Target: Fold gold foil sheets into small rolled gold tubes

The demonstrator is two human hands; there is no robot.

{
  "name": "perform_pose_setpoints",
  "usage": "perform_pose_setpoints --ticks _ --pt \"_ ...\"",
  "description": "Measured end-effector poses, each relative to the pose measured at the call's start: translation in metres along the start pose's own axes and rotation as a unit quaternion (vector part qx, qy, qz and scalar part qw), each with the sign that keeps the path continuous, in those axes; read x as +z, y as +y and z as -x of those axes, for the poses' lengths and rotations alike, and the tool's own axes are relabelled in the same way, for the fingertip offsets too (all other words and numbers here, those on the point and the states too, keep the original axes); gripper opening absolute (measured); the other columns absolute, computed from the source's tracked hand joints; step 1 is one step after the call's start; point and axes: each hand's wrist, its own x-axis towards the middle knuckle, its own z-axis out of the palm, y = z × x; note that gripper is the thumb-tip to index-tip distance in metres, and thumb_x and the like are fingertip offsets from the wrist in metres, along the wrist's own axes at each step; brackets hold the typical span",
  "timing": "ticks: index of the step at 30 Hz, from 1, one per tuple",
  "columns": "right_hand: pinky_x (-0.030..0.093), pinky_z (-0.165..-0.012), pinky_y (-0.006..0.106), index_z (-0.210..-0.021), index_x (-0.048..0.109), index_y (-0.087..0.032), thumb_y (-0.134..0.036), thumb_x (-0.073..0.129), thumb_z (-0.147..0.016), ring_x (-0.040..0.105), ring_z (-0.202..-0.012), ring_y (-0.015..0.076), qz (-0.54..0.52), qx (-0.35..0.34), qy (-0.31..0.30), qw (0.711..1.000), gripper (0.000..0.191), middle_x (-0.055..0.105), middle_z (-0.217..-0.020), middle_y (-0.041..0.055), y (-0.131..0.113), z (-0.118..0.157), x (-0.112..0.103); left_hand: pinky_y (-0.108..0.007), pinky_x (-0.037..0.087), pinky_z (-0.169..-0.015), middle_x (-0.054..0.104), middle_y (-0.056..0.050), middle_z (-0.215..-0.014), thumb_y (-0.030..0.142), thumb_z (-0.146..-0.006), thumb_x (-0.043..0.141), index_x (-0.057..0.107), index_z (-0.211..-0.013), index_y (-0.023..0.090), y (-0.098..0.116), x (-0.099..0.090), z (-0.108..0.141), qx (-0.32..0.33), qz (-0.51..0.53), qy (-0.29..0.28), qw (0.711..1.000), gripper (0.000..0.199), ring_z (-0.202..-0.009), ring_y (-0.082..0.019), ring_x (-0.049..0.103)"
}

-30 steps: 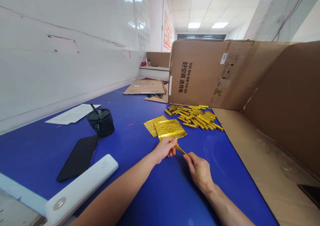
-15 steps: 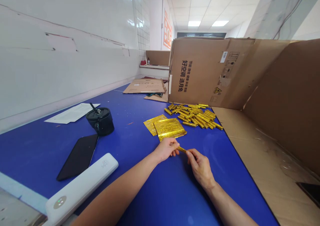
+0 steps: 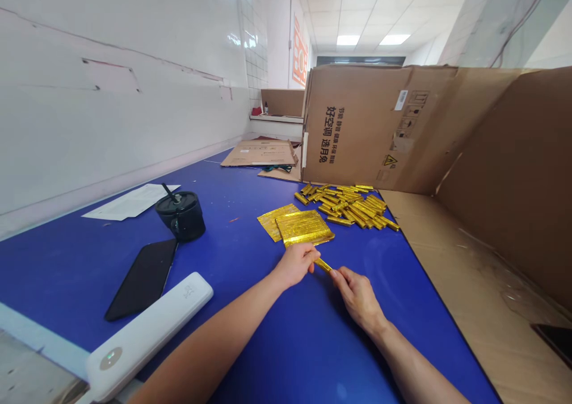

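A thin gold foil roll (image 3: 323, 265) runs between my hands, its near end pinched in the fingers of my right hand (image 3: 357, 300). My left hand (image 3: 297, 265) closes on its far end, which the fingers partly hide. Just beyond that hand, a flat gold foil sheet (image 3: 304, 228) lies over a second crinkled sheet (image 3: 271, 222). A loose heap of gold foil rolls (image 3: 346, 206) sits farther on, out of reach of my fingers, on the blue table (image 3: 250, 344).
A black tumbler with a straw (image 3: 181, 216), a dark phone (image 3: 142, 279) and a long white device (image 3: 149, 335) stand left of my arms, with papers (image 3: 131, 202) beyond. Large cardboard panels (image 3: 384, 124) wall the table's right edge and far end.
The roll has tilted slightly flatter between my hands, and my right fingers have shifted a little along it. The sheets and heap have not visibly moved.
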Motion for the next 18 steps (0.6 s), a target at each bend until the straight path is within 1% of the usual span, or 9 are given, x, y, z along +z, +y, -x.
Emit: perform_pose_setpoints --ticks 3,8,10,13,16,18 --pt "0.026 -0.044 0.020 -0.055 0.043 -0.020 -0.045 0.027 -0.085 0.037 -0.042 0.0097 0.010 -0.001 0.012 1.000 0.043 0.042 -0.045 -0.0037 0.002 0.001 0.000 -0.018 0.029 -0.042 0.048 0.005 -0.044 0.028 -0.076 0.044 0.049 -0.059 0.015 -0.003 -0.005 -0.003 -0.015 0.016 -0.003 1.000 0.022 -0.038 -0.007 0.039" --pt "0.025 -0.045 0.023 -0.056 0.045 -0.020 -0.046 0.031 -0.083 0.037 -0.041 0.0107 0.038 0.001 0.032 0.999 0.040 0.042 -0.044 -0.0032 0.003 0.003 0.002 -0.018 0.028 -0.037 0.048 0.004 -0.042 0.035 -0.078 0.041 0.047 -0.061 0.015 -0.003 -0.007 -0.004 -0.048 0.069 -0.038 0.996 0.027 -0.034 -0.006 0.037" --pt "0.027 -0.046 0.022 -0.061 0.049 -0.021 -0.044 0.031 -0.084 0.041 -0.043 0.0111 0.038 -0.003 0.026 0.999 0.037 0.046 -0.047 -0.0028 0.002 0.003 0.000 -0.017 0.031 -0.039 0.049 0.004 -0.046 0.032 -0.078 0.042 0.050 -0.065 0.014 -0.002 -0.007 -0.004 -0.054 0.091 -0.036 0.994 0.023 -0.037 -0.006 0.040" --pt "0.031 -0.048 0.021 -0.070 0.052 -0.021 -0.041 0.029 -0.086 0.047 -0.047 0.0114 -0.007 0.007 -0.001 1.000 0.034 0.051 -0.052 -0.0027 -0.001 0.002 -0.004 -0.017 0.036 -0.045 0.050 0.003 -0.054 0.023 -0.074 0.047 0.052 -0.073 0.013 0.000 -0.004 -0.005 -0.051 0.120 -0.024 0.991 0.011 -0.045 -0.006 0.046" --pt "0.032 -0.046 0.021 -0.069 0.053 -0.021 -0.041 0.033 -0.084 0.046 -0.046 0.0115 -0.055 0.020 -0.026 0.998 0.033 0.050 -0.050 -0.0030 -0.003 0.001 -0.006 -0.019 0.040 -0.049 0.052 0.003 -0.058 0.017 -0.071 0.050 0.051 -0.076 0.013 0.002 0.002 -0.004 -0.047 0.144 -0.027 0.988 0.007 -0.050 -0.007 0.049" --pt "0.033 -0.045 0.021 -0.068 0.054 -0.020 -0.041 0.034 -0.084 0.044 -0.046 0.0113 -0.063 0.016 -0.026 0.998 0.032 0.049 -0.050 -0.0028 -0.003 0.000 -0.006 -0.019 0.040 -0.049 0.053 0.002 -0.060 0.018 -0.070 0.052 0.051 -0.077 0.013 0.002 0.005 -0.002 -0.049 0.155 -0.034 0.986 0.008 -0.050 -0.007 0.049"
